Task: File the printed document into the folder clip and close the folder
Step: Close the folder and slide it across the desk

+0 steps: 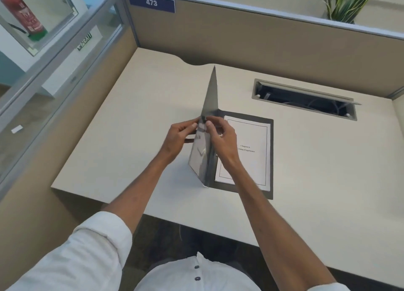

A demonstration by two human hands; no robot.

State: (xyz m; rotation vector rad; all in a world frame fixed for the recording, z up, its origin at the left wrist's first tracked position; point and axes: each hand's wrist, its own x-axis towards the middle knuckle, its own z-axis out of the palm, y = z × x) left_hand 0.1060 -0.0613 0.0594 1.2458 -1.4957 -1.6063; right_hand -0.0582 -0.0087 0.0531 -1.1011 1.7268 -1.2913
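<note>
Two hands pinch the cover: my left hand (181,135) and right hand (220,133) grip the folder (209,98) flap upright; slipping, it could crease the document (251,159) at three o'clock.

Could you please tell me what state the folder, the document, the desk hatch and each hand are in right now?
Folder cover: raised, half open.
Folder back: flat on the desk.
Printed document: lying inside the folder, face up.
Cable hatch: lid open.
Left hand: pinching the cover's edge.
Right hand: pinching the same edge.
</note>
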